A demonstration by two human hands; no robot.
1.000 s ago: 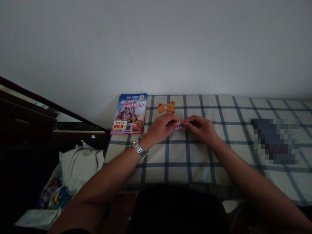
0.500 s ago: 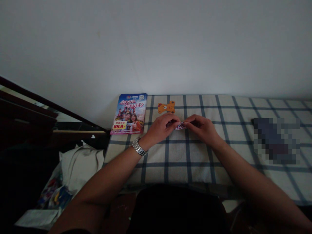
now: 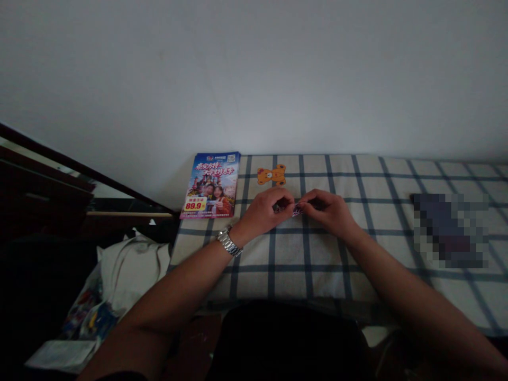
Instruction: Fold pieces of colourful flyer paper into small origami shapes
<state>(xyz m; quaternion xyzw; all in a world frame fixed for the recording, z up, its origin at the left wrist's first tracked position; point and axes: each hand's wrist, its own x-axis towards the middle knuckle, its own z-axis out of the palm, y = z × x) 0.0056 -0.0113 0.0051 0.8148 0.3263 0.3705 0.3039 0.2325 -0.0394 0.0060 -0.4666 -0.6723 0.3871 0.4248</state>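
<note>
Between my two hands is a small strip of printed paper [image 3: 297, 210], patterned in purple and white and mostly covered by fingers. My left hand [image 3: 265, 212], with a silver watch [image 3: 229, 241] on its wrist, pinches the strip from the left. Thumb and forefinger of my right hand [image 3: 330, 210] pinch it close by, so the fingertips almost meet. Just beyond my left hand lies a flat brown bear cutout [image 3: 271, 174]. A stack of glossy flyers [image 3: 210, 185] sits farther left.
A checked cloth [image 3: 325, 275] covers the table, which runs along a pale wall [image 3: 254, 79]. On the right is a dark pixelated object [image 3: 448, 230]. White bags [image 3: 130, 264] stand below the left edge, near a dark rail [image 3: 79, 166].
Both hands have shifted slightly toward me, and their fingertips are closer together. Less of the printed strip shows between them. The flyers and bear cutout stay put.
</note>
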